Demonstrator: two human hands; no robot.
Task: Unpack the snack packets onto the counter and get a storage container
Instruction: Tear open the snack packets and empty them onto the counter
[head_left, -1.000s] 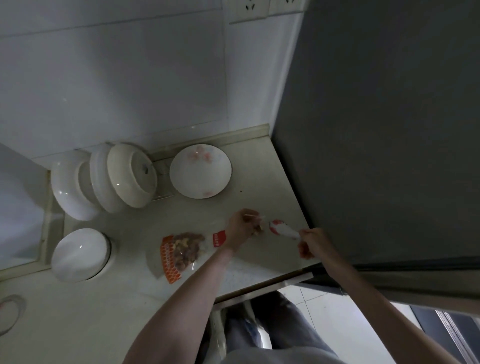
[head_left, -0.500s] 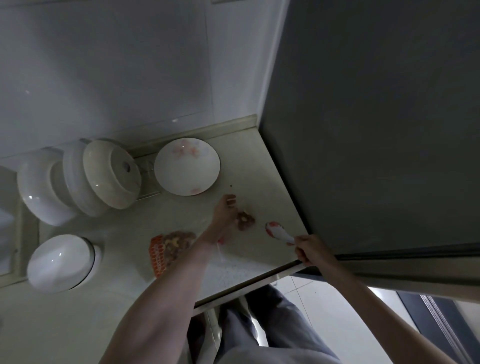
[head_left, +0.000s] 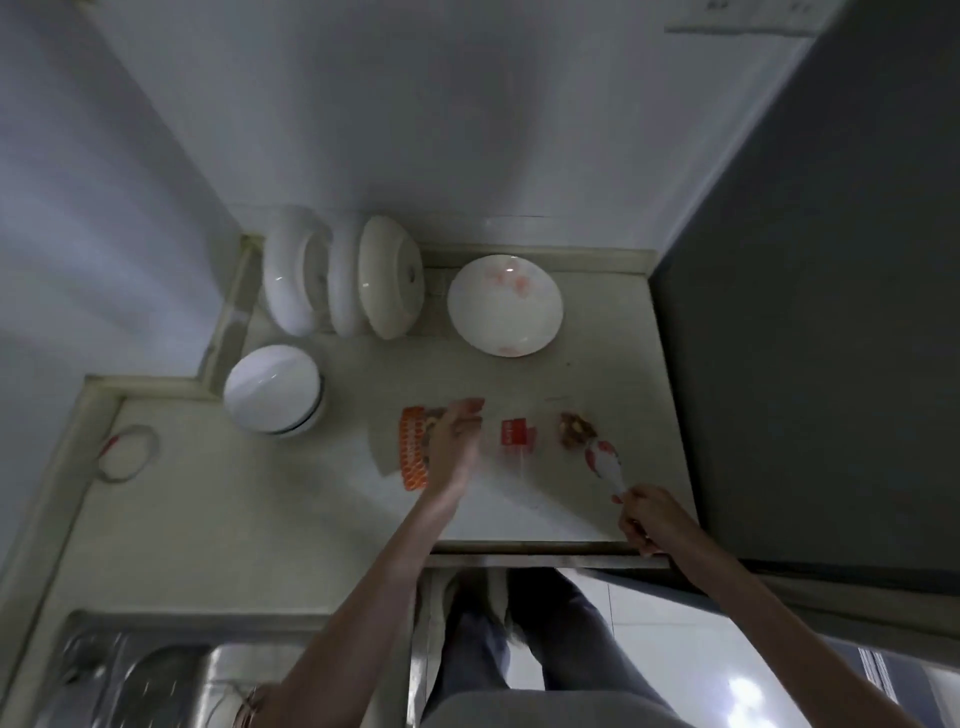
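A clear snack bag (head_left: 414, 447) with an orange patterned edge and a red label lies on the pale counter (head_left: 260, 519). My left hand (head_left: 457, 441) hovers over it with fingers relaxed, holding nothing; it is blurred. To the right sits a small brown snack packet (head_left: 575, 429). A white and red packet (head_left: 603, 461) lies beside it, and my right hand (head_left: 652, 519) pinches its near end by the counter's front edge.
Several white bowls and lids (head_left: 337, 275) lean at the back wall. A white plate with pink marks (head_left: 505, 304) and an upturned white bowl (head_left: 272, 387) sit on the counter. A dark fridge side (head_left: 805, 312) bounds the right. A steel sink (head_left: 156, 675) lies lower left.
My left hand let go of the brown snack packet and swung left over the orange bag. The camera turned left. My right hand still holds the white and red packet.
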